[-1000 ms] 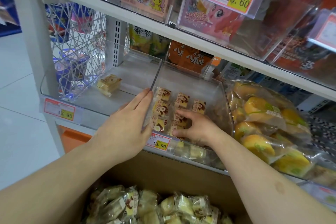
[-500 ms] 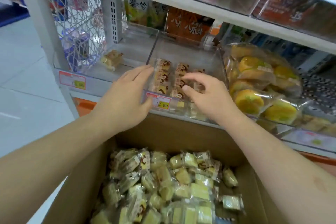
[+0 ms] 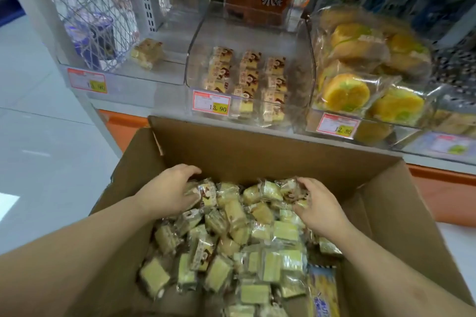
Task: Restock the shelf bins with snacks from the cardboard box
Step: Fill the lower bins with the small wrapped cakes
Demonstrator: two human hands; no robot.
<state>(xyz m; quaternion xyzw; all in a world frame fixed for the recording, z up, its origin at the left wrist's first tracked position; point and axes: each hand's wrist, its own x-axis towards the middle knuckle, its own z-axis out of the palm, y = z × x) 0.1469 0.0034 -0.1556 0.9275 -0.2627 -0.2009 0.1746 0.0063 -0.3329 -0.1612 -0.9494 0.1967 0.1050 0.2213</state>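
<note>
Both hands are down in the box (image 3: 257, 152) among the snacks (image 3: 239, 244): the left hand (image 3: 167, 193) curls its grip round a packet at the pile's far left, and the right hand (image 3: 318, 207) clasps another packet at the far right. Above, the middle bin (image 3: 198, 41) holds three neat rows of packets, while the left bin (image 3: 123, 77) holds a single cake (image 3: 146, 53).

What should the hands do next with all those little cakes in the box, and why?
Probably lift a few cakes and carry them up to the middle bin. Both hands are down in the cardboard box: the left hand and right hand each curl fingers around wrapped cakes at the top of the pile. That bin holds three neat rows with bare room behind them.
</note>
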